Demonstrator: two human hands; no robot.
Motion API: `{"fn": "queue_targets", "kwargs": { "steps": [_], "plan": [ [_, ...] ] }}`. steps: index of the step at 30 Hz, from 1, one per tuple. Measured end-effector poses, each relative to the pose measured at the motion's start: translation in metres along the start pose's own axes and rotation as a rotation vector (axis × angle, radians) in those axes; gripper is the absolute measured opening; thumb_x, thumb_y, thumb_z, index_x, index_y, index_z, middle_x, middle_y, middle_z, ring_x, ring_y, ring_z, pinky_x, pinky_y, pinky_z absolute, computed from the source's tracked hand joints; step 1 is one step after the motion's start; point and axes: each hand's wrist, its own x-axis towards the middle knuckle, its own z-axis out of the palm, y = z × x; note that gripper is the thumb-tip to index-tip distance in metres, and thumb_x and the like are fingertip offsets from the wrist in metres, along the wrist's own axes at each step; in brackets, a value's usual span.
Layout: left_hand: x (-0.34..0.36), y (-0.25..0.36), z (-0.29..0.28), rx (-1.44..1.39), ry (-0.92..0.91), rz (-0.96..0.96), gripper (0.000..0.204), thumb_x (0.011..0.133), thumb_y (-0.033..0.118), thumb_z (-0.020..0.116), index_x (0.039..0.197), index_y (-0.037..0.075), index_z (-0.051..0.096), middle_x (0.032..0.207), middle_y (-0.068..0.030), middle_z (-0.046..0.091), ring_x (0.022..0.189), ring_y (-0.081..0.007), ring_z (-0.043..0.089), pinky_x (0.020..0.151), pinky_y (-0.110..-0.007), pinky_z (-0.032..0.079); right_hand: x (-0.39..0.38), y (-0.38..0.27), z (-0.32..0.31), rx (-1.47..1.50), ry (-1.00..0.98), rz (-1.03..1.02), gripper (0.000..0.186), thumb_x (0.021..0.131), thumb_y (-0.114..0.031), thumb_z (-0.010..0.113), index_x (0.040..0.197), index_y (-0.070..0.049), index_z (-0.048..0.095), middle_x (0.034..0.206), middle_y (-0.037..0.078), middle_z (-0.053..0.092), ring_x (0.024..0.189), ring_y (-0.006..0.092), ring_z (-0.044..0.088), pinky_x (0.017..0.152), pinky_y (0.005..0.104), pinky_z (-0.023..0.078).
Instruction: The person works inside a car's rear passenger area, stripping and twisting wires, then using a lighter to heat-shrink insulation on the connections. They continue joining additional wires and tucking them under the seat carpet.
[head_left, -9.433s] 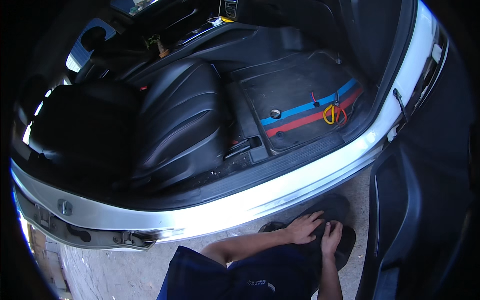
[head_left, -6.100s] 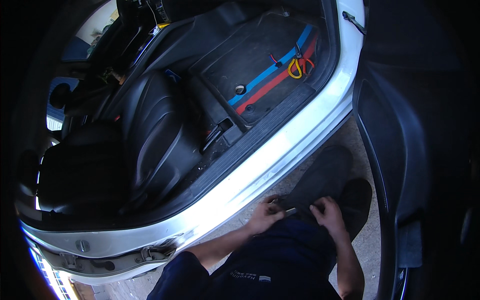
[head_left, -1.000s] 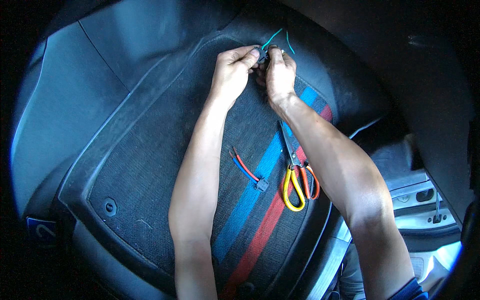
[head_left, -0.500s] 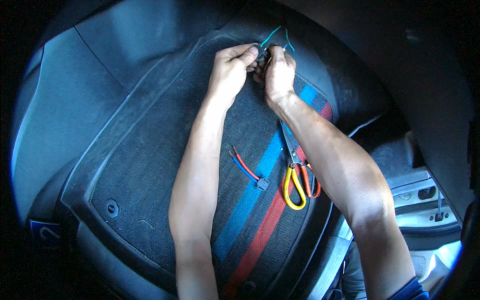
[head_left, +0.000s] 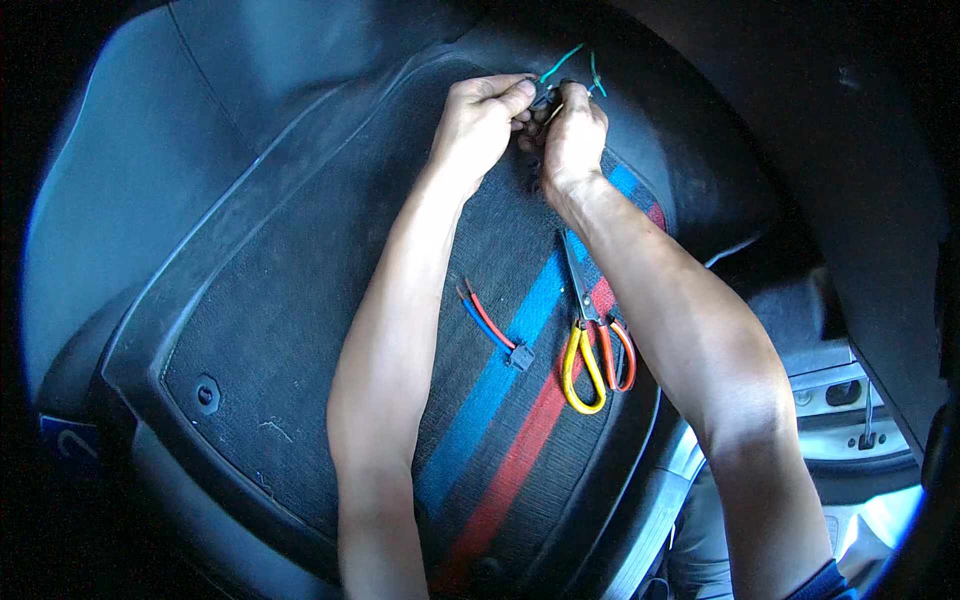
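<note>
Near the top of the footwell, my left hand [head_left: 480, 120] pinches a small dark plastic connector [head_left: 542, 98] with a thin green wire [head_left: 560, 63] sticking up from it. Just beside it, my right hand [head_left: 575, 135] is closed at the same spot, its fingertips on the connector and largely hidden, with another thin green wire [head_left: 595, 75] rising behind it. Below, a second dark connector [head_left: 520, 357] with red and blue wires lies on the striped floor mat [head_left: 260, 330]. Scissors [head_left: 588, 365] with yellow and orange handles lie by my right forearm.
The dark footwell panel [head_left: 140, 150] rises at the left and far side. At the right are a dark overhanging panel [head_left: 830, 170], the sill [head_left: 640, 545] and the white door frame [head_left: 850, 440].
Since the earliest frames, the view has moved from outside the car into the footwell, and my hands went from dark clothing to the connector. In the last second they shifted slightly up and right.
</note>
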Motion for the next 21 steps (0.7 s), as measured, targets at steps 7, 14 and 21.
{"fn": "queue_targets", "kwargs": {
  "steps": [7,14,21],
  "plan": [
    [-0.001,0.0009,0.0016,-0.011,0.018,-0.023,0.023,0.096,0.015,0.064,0.112,0.001,0.071,0.089,-0.0026,0.07,0.075,-0.0074,0.059,0.074,-0.023,0.049,0.0014,-0.0015,0.0003,-0.003,-0.009,0.016,0.027,0.095,-0.025,0.047,0.076,-0.006,0.052,0.061,0.005,0.051,0.047,0.0163,0.048,0.043,0.0319,0.04],
    [-0.0004,0.0017,0.0005,-0.021,0.0,-0.016,0.022,0.096,0.014,0.063,0.112,0.0,0.071,0.089,-0.0022,0.07,0.075,-0.0073,0.059,0.073,-0.023,0.05,0.0035,-0.0006,-0.0041,-0.042,-0.052,0.028,0.03,0.096,-0.031,0.046,0.079,-0.007,0.051,0.067,0.007,0.055,0.054,0.0186,0.053,0.049,0.0337,0.044],
    [0.0,0.0006,0.0013,-0.016,0.015,-0.029,0.022,0.096,0.015,0.063,0.112,0.001,0.071,0.089,-0.0018,0.07,0.075,-0.0071,0.059,0.073,-0.023,0.049,0.0032,-0.0015,-0.0028,-0.016,-0.035,0.031,0.026,0.094,-0.025,0.047,0.078,-0.005,0.052,0.062,0.006,0.052,0.048,0.0171,0.049,0.043,0.0323,0.041]
  ]
}}
